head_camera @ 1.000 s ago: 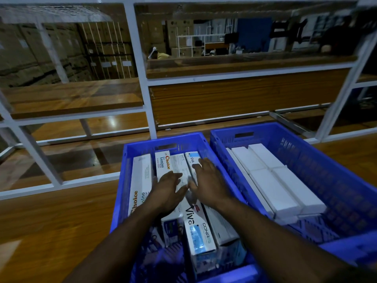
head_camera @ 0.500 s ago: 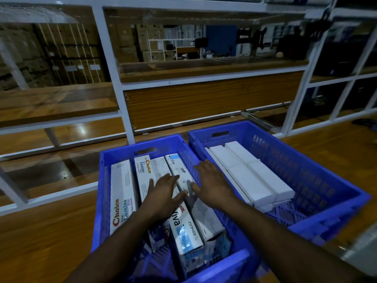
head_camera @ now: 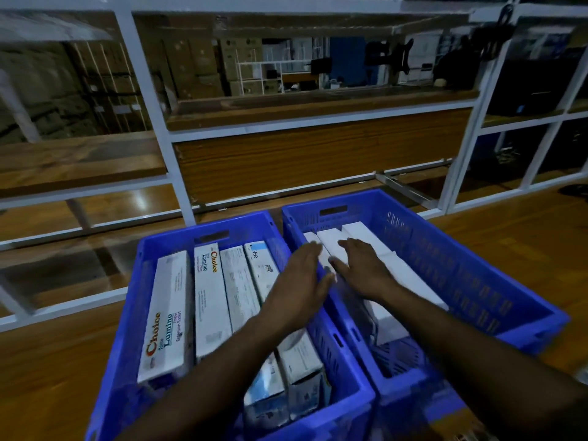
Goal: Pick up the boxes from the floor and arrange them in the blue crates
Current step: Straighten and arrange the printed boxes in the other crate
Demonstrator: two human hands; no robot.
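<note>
Head view: both hands, left (head_camera: 302, 278) and right (head_camera: 362, 268), flat-fingered over white boxes (head_camera: 410, 275).

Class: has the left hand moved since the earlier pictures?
Yes. The left hand has moved rightward, off the left crate's boxes, to the wall between the crates.

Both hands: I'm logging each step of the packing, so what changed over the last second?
Both hands left the printed boxes in the left crate and moved right: the right hand now lies on the white boxes in the right crate, the left hand over the wall between the crates. Neither grips anything. The boxes kept their places.
</note>
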